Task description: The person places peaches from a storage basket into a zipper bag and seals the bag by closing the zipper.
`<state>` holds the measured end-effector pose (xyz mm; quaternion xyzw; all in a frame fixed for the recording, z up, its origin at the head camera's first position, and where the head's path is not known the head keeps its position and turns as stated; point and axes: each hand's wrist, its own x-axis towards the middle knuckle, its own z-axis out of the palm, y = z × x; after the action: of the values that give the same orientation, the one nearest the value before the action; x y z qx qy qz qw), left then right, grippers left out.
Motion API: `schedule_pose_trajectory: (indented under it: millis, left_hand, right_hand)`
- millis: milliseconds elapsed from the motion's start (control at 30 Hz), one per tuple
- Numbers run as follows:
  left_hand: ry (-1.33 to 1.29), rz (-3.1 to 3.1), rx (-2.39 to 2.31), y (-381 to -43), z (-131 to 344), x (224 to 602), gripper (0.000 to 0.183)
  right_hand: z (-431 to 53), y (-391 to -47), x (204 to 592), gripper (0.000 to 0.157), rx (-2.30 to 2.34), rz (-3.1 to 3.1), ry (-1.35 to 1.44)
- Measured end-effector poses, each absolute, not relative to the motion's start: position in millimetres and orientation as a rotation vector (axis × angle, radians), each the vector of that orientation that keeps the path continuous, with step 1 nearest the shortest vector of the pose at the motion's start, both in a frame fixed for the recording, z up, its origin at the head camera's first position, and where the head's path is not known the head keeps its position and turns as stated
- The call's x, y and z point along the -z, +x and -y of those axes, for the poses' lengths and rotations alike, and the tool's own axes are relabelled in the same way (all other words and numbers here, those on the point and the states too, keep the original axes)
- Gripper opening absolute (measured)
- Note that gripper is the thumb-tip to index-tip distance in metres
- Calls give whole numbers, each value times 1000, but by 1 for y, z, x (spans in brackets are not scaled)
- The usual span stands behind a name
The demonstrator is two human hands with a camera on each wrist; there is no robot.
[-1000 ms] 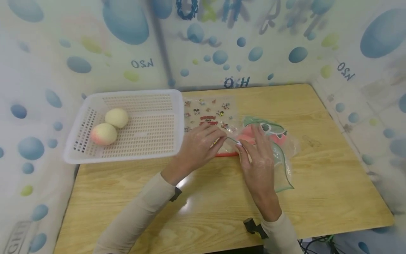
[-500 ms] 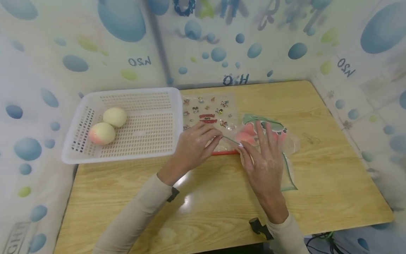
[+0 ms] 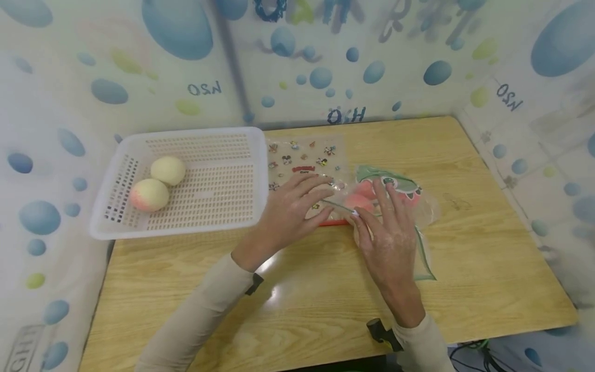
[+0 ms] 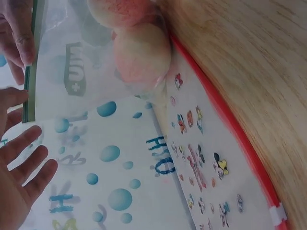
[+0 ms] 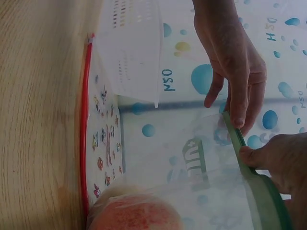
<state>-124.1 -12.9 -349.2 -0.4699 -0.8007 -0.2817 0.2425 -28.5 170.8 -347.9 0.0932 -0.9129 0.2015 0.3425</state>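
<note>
"Left hand (image 3: 297,204) has loosened its pinch, fingers now spread at the green edge (image 4: 30,79) of the bag (image 3: 409,188)."

"And the right hand (image 3: 388,245)?"

"Pinching that edge; the bag, peaches (image 4: 143,53) inside, sits right of the basket (image 3: 260,170)."

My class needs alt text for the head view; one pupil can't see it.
A right hand pinches the green zip edge of a clear bag, the left hand spread at its end; peach-like fruit lies inside, and a white basket at left holds two more.
</note>
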Motion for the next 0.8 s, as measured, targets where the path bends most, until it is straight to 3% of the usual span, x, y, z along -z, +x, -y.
schedule_pose_trajectory:
  millis: [300,800]
  left_hand:
    - [-1332,2130,793,-124,7,349,10]
    - [-1267,2123,822,-124,11,351,9]
  right_hand:
    - [-171,-27,351,21,-510,2375,245]
    - [-175,-22,344,20,-462,2355,303]
